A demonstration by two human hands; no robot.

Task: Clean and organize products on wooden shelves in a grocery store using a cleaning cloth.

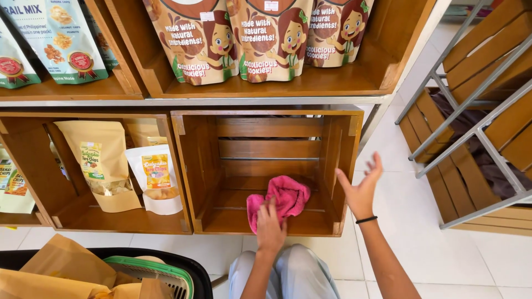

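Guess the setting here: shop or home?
Likely a small shop: wooden crate shelves display stand-up snack pouches, identical ones in rows. The left hand presses a pink cloth inside one crate; right hand is open.

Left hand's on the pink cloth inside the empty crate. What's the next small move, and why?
Probably sweep the pink cloth toward the crate's right wall: the left hand presses it mid-floor, and the right hand hangs open outside the crate, out of the way.
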